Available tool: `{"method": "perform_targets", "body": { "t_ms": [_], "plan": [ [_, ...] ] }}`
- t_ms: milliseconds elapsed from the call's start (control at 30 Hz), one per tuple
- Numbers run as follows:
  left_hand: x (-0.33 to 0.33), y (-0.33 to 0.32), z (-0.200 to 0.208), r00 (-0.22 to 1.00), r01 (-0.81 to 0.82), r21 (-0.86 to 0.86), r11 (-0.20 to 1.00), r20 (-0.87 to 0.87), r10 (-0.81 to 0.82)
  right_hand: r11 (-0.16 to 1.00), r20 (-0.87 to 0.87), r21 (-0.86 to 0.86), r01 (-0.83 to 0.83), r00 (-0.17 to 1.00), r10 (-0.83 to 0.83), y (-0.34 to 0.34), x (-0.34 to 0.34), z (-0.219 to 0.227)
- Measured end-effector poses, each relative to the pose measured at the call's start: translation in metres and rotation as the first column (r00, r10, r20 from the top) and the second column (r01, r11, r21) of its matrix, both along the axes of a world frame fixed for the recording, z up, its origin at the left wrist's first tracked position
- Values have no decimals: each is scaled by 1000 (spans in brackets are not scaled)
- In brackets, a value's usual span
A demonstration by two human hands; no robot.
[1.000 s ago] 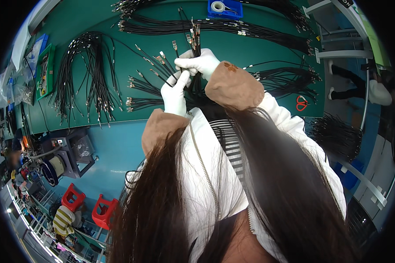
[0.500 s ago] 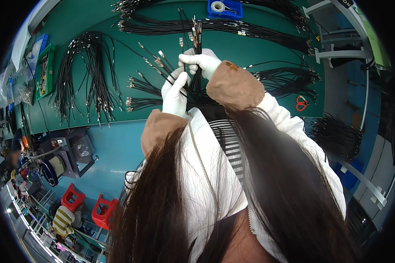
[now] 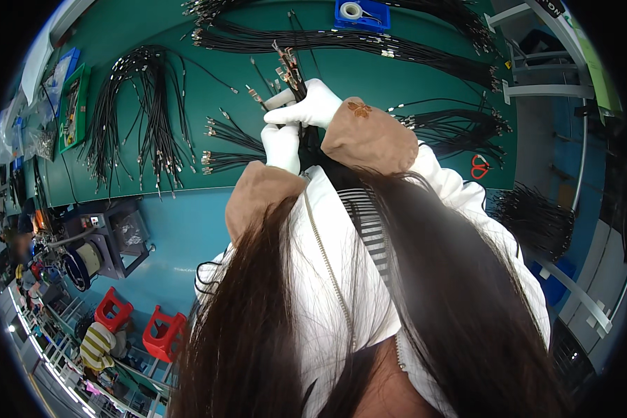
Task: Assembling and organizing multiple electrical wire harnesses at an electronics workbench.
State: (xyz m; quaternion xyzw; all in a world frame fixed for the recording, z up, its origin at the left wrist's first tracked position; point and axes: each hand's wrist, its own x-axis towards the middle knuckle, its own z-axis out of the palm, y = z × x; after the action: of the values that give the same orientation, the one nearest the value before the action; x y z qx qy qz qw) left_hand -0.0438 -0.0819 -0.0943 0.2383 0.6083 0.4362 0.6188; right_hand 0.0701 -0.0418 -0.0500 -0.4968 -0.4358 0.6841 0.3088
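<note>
In a white glove, my right hand [image 3: 316, 104] is closed around an upright bundle of black cables [image 3: 297, 85], whose metal terminal ends fan out above the fist. Its thumb and forefinger reach left, over the top of my left hand [image 3: 281, 148], also gloved. A few more black cables with connector tips [image 3: 253, 93] stick up between the two hands. The left fingers are closed close under the right hand, on cables that they mostly hide. To the left of this hand lie loose black cables [image 3: 233, 161] with their metal ends pointing left.
On the green table [image 3: 188, 83] a draped cable bunch [image 3: 143, 104] lies left, a long cable bundle [image 3: 313, 43] behind, another [image 3: 460, 127] right. Red-handled scissors [image 3: 479, 167] lie near the right edge. A blue tray [image 3: 373, 22] holds a tape roll [image 3: 350, 10]; a green bin [image 3: 72, 104] stands left.
My left hand has come up and right, against my right hand. The cables it held spread to the left are now gathered nearer the bundle, which leans more to the left.
</note>
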Motion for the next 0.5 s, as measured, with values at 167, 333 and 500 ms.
{"method": "perform_targets", "body": {
  "t_ms": [167,333,500],
  "plan": [
    [-2,1,1,997,69,33,997,-20,-69,996,91,-75,55,995,-48,2,2,14],
    [-10,-2,0,937,141,104,985,308,-167,967,3,-114,227,974,-228,4,12,-5],
    [-12,-5,13,878,127,105,986,451,-161,963,-82,-152,223,968,-237,4,15,-2]
  ]
}}
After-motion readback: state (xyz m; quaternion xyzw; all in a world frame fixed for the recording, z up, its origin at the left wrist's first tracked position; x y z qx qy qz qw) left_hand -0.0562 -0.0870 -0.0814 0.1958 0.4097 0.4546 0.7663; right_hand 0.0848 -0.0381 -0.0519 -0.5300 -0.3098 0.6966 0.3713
